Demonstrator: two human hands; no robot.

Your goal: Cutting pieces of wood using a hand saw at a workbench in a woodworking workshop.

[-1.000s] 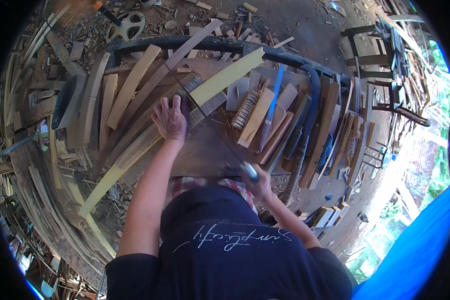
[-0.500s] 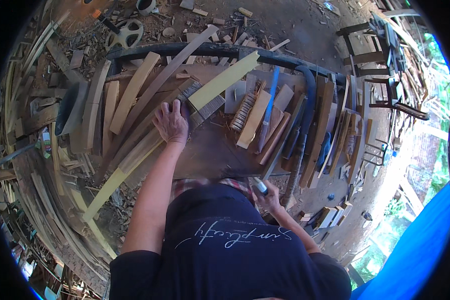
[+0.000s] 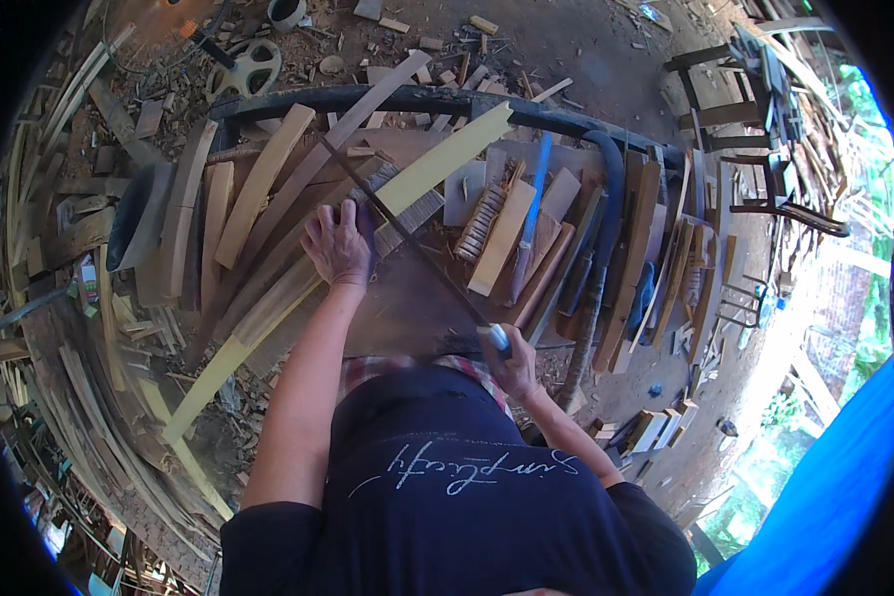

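Observation:
My left hand (image 3: 341, 248) grips a long wooden strip (image 3: 278, 303) lying diagonally over a grooved wooden block (image 3: 411, 215), its fingers curled beside a dark edge. A pale yellow length (image 3: 443, 158) extends up and right from the block, and another yellow end reaches down-left. My right hand (image 3: 512, 366) is closed on the white-and-blue handle (image 3: 498, 341) of a long, thin saw (image 3: 437, 273). The blade runs diagonally across the work just right of my left fingers. How deep it sits in the wood I cannot tell.
Wooden pieces (image 3: 248, 199), a blue tool (image 3: 533, 209) and a coarse bundle (image 3: 483, 218) lie on the dark-framed workbench (image 3: 387, 323). A dark curved bar (image 3: 603, 167) crosses its right part. Metal racks with slats (image 3: 765, 94) stand at right, scrap wood piles (image 3: 70, 387) at left, a blue sheet (image 3: 805, 497) lower right.
My right hand and the saw moved down-right by half a second ago and have since moved back up-left, the blade again reaching past the block. My left hand stays on the strip.

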